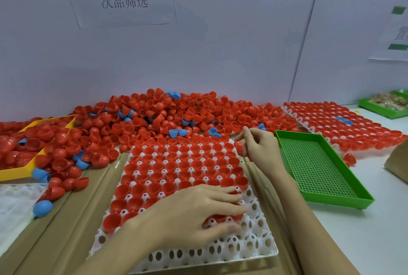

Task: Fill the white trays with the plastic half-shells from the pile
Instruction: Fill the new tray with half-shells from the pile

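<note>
in the head view, a white moulded plastic tray (254,250) at lower centre is mostly filled with red plastic half-shells (176,164). red shells at its lower right are pressed by the flat left hand (198,210). one red half-shell (238,147) is pinched by the right hand (258,144) at the tray's upper right corner. the heaped pile of red and blue half-shells (154,115) is seen across the middle.
</note>
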A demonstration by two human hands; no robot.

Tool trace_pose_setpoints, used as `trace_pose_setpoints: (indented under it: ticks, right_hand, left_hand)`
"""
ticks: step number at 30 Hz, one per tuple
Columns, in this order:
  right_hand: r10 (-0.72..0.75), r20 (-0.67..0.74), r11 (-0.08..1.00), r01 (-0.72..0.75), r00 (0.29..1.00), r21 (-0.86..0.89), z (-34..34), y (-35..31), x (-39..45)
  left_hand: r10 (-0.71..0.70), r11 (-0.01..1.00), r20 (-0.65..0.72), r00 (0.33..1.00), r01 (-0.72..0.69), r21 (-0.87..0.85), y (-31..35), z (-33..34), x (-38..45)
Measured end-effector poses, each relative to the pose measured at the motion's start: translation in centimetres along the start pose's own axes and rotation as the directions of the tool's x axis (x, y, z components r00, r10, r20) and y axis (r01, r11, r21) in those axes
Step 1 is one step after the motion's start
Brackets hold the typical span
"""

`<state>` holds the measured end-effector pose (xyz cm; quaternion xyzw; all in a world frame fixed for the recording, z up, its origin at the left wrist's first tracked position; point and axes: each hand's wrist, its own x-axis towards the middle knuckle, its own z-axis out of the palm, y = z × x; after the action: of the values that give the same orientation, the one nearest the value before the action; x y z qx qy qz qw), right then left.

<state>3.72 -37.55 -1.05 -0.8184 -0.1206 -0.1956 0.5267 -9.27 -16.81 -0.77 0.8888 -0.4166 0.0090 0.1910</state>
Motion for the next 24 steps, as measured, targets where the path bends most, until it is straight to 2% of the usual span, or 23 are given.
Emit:
trace_pose_setpoints:
  ticks: [6, 9, 11, 13, 16, 18, 19, 22, 24]
  right_hand:
    - [0.021, -0.025, 0.999, -0.02, 0.999, 0.034, -0.1, 0.0, -0.1]
    - [0.029, -0.04, 0.998, -0.027, 0.999, 0.056, -0.3, 0.2, 0.0]
    - [0.033, -0.045, 0.998, -0.031, 0.998, 0.058, -0.3, 0.4, 0.0]
    - [0.042, -0.064, 0.998, -0.038, 0.997, 0.058, -0.4, 0.7, 0.2]
    - [0.041, -0.12, 0.999, -0.044, 0.992, -0.025, -0.1, 1.2, 0.3]
    - [0.015, -0.129, 0.99, -0.033, 0.991, -0.138, 0.3, 1.7, 0.2]
    - [-0.002, -0.085, 0.979, -0.016, 0.996, -0.204, 0.5, 1.9, 0.0]
    - [-0.003, 0.239, 0.877, 0.117, 0.971, -0.466, 1.0, 2.8, 0.1]
    - [0.032, 0.292, 0.848, 0.129, 0.956, -0.515, 1.2, 3.2, 0.2]
  left_hand:
    - [-0.025, 0.993, 0.096, 0.995, 0.013, 0.12, 0.6, 0.2, -0.8]
    - [-0.027, 0.998, 0.087, 0.996, 0.032, -0.058, 1.0, -0.8, -1.4]
    - [-0.088, 0.985, -0.018, 0.996, 0.084, -0.152, 0.3, -1.7, -2.3]
    - [-0.185, 0.974, -0.177, 0.967, 0.156, -0.166, -1.3, -2.5, -3.7]
    - [-0.198, 0.971, -0.46, 0.866, 0.237, 0.028, -4.2, -3.5, -5.8]
    - [-0.221, 0.943, -0.496, 0.84, 0.313, 0.11, -5.8, -3.8, -6.8]
    - [-0.221, 0.939, -0.502, 0.836, 0.322, 0.122, -6.4, -3.9, -7.2]
    - [-0.229, 0.935, -0.534, 0.814, 0.337, 0.114, -7.4, -3.9, -7.9]
    - [-0.237, 0.935, -0.555, 0.798, 0.342, 0.093, -7.8, -3.9, -8.2]
